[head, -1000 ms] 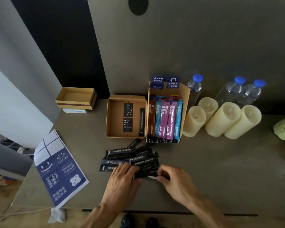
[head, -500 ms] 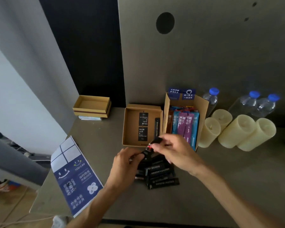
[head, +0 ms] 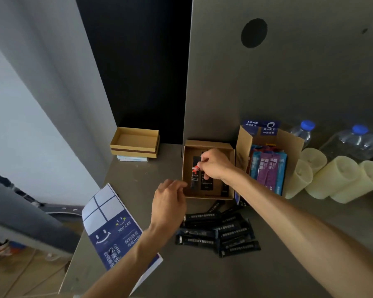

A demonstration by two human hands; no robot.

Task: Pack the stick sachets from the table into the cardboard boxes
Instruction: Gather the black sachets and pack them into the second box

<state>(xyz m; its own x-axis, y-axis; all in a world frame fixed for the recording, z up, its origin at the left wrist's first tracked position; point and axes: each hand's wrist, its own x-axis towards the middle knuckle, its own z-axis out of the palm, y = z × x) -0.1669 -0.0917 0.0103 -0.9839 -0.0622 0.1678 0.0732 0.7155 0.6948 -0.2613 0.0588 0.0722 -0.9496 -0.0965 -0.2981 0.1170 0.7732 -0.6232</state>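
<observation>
Nearest the camera, a loose heap of black stick sachets (head: 219, 232) lay on the grey table (head: 202, 274), roughly 10 by a rough count, overlapping and fanned at mixed angles; no hand on them any more, where 1 second back both hands had been down in that pile. To the left, a blue printed leaflet (head: 111, 233) hung over the table edge.

Just beyond the heap, left hand (head: 170, 201) hovered loose and half-curled beside the front left corner of the open cardboard box (head: 186, 168), empty as far as could be seen, no longer pinching anything. Right hand (head: 213, 165) had crossed forward over the box, fingers narrowed on the upper end of 1 dark sachet with a red mark (head: 195, 174), held upright along the left inner wall above the box floor. A black card (head: 207, 181) lay flat on that floor; 1 more dark sachet sat against the right wall.

Judged from this: 1 sachet lifted out of the pile and nearly delivered, release not yet made, most of the pile still to go.

Further right, a taller box of coloured sachets (head: 267, 171), already full. Behind, pale candles (head: 331, 179), water bottles (head: 304, 132), and an empty tray box (head: 135, 140) at the far left.
</observation>
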